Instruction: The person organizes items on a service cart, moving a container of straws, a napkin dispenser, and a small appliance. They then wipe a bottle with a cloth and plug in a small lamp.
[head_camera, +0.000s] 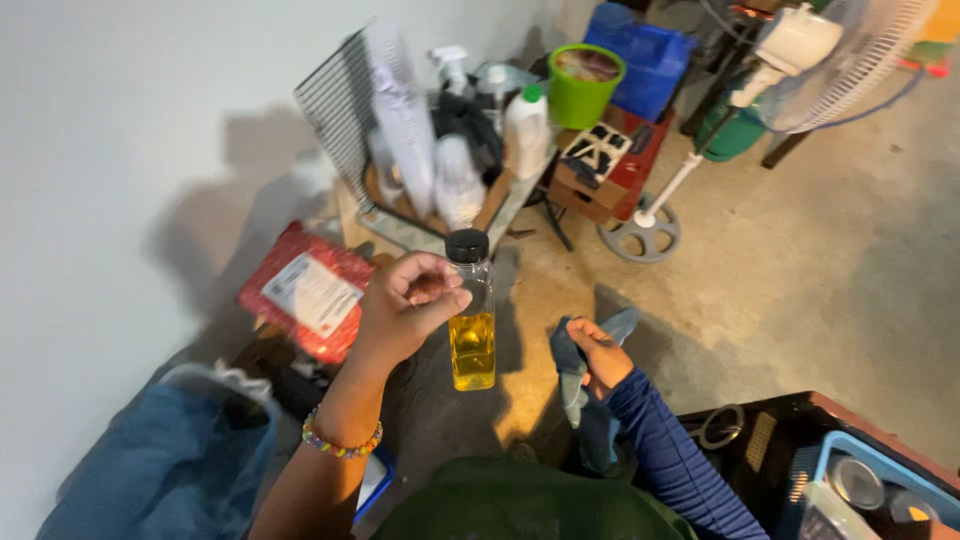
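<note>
My left hand (408, 305) is gripping the clear bottle (472, 315) upright, held mid-air over the floor (800, 270), yellow liquid in the lower part, black cap on. Right hand (603, 355) is clutching a blue cloth (580, 385), probably wiping stage. Next: bring cloth to bottle, steady grip.

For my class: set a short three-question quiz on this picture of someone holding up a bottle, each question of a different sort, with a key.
1. True or false: the cap on the clear bottle is black.
2. What does the right hand grip? A) a blue cloth B) a green bucket C) a fan
3. Fill in: the liquid in the bottle is ______.

Key
1. True; the left hand holds the capped bottle upright.
2. A, the blue cloth.
3. Yellow; it fills roughly the lower half.
</note>
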